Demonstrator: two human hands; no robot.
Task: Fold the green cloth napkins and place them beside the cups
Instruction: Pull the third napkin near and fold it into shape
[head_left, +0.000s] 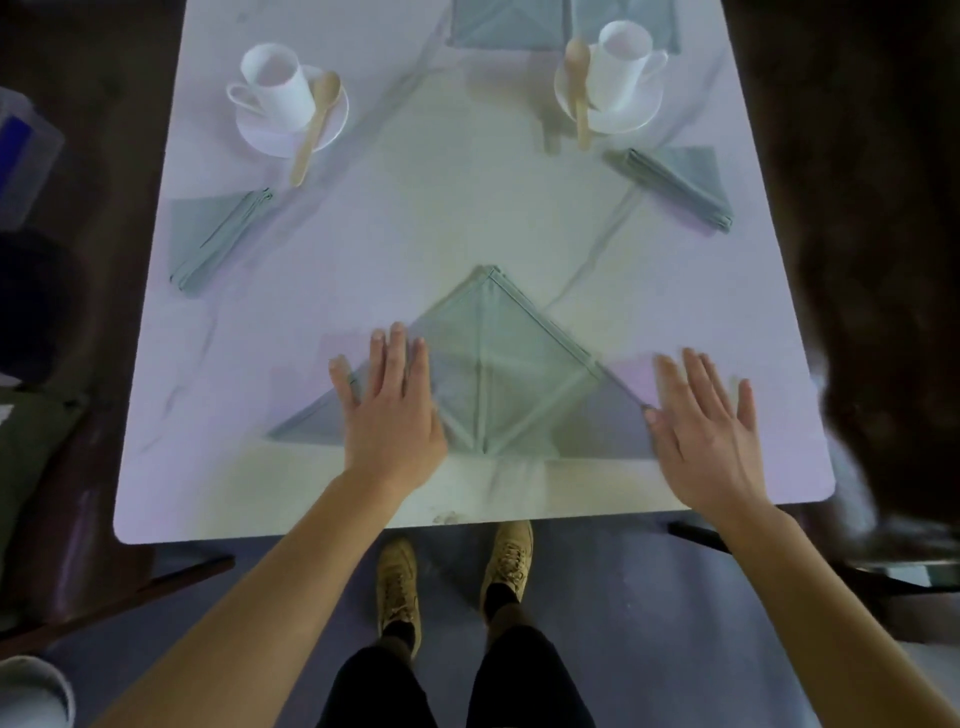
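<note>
A green napkin (498, 374) folded into a triangle lies near the table's front edge, its point facing away from me. My left hand (387, 400) lies flat on its left half with fingers straight. My right hand (701, 426) is spread flat at the napkin's right corner, blurred. A folded napkin (213, 239) lies in front of the left cup (275, 88). Another folded napkin (685, 182) lies in front of the right cup (623, 57). Each cup stands on a saucer with a wooden spoon.
The white table (363, 218) has marbled streaks. More green napkins (498, 26) lie at the far edge between the cups. A dark chair stands at the left, dark furniture at the right. My shoes show below the table's front edge.
</note>
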